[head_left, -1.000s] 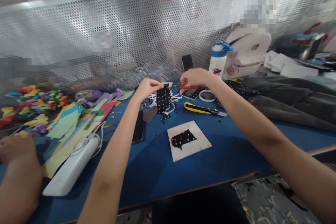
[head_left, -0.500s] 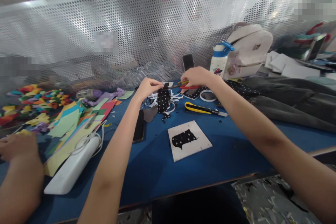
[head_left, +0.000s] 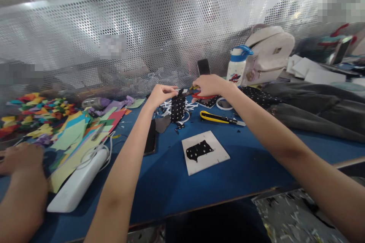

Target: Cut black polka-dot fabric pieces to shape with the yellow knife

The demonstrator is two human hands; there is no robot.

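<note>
Between thumb and fingers, my left hand (head_left: 161, 95) pinches the top of a black polka-dot fabric strip (head_left: 178, 109), which hangs down over the table. My right hand (head_left: 207, 85) is closed around scissors (head_left: 204, 96) with red on the handles; their dark blades point left to the strip's upper edge. Whether the blades are parted, I cannot tell. Nearer to me lies a white square board (head_left: 203, 165) with a cut piece of the same dotted fabric (head_left: 199, 150) on it. A yellow utility knife (head_left: 221, 118), blade out, rests beyond the board.
At left are a white power strip (head_left: 78, 182), coloured paper sheets (head_left: 70, 133) and another person's hand (head_left: 24, 157). A dark phone (head_left: 150, 138) lies by my left forearm. A bottle (head_left: 237, 66), white backpack (head_left: 269, 55) and dark cloth (head_left: 319, 108) stand or lie right.
My right hand has shifted slightly left with the scissors, bringing the blades closer to the strip. My left hand stays nearly in place.
</note>
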